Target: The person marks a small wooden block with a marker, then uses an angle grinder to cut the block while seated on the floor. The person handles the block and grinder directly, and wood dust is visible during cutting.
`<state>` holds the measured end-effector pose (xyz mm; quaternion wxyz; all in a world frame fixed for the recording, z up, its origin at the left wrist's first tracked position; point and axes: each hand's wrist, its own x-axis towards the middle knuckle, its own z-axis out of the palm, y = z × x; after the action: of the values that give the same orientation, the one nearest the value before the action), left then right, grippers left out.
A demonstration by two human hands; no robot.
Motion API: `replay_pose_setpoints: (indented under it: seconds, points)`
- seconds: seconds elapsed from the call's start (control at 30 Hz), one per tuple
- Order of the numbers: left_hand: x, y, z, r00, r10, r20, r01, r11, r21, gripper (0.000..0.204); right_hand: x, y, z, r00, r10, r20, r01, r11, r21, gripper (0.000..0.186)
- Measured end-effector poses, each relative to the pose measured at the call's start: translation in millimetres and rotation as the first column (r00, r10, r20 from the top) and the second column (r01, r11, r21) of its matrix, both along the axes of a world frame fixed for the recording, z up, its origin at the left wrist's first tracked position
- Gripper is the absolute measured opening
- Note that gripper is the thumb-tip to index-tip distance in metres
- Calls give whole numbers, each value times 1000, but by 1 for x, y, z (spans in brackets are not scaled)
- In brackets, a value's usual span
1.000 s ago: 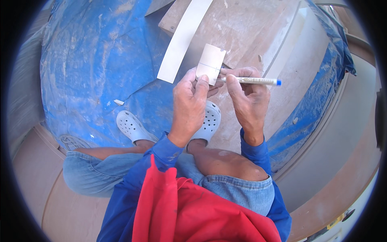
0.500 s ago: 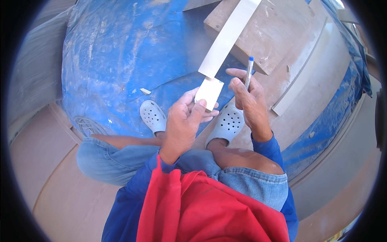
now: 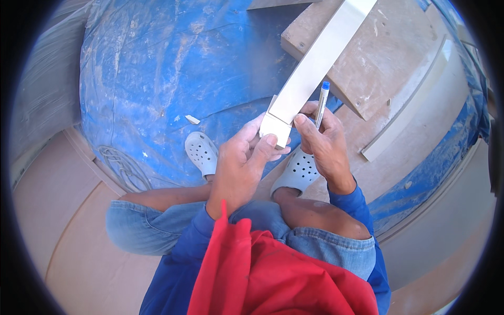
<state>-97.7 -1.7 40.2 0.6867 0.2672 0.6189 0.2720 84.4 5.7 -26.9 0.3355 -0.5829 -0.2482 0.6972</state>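
A small white block [image 3: 273, 128] is pinched between the thumb and fingers of my left hand [image 3: 244, 160]. The near end of a long white strip [image 3: 320, 60] lies over the block's far part and slants away to the upper right. My right hand [image 3: 325, 144] has a pen-like marker [image 3: 322, 102] with a blue end tucked between its fingers, standing upright. Its thumb and fingertips are at the strip's right edge, close to the block. Whether they press on the strip or only rest against it, I cannot tell.
A brown wooden board [image 3: 378, 58] stands raised under the strip's far part. Right of it lies another narrow pale strip [image 3: 404, 110]. A dusty blue sheet [image 3: 173, 68] covers the floor, with a white scrap [image 3: 192, 119] on it. My feet are in pale clogs [image 3: 201, 152].
The strip's end now overlaps the block, where before it only met the block's far edge. My right hand has come in to the strip's edge, with the marker still in it.
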Motion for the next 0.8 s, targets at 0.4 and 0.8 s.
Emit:
replay_pose_setpoints:
  seconds: [0.4,0.8]
  points:
    - [-2,11,4,992,-98,-81,98,995,-2,50,4,4,1,999,38,18,-39,999,30,29]
    - [0,15,9,989,-109,-103,106,994,-36,49,5,6,3,996,62,59,-64,998,29,24]
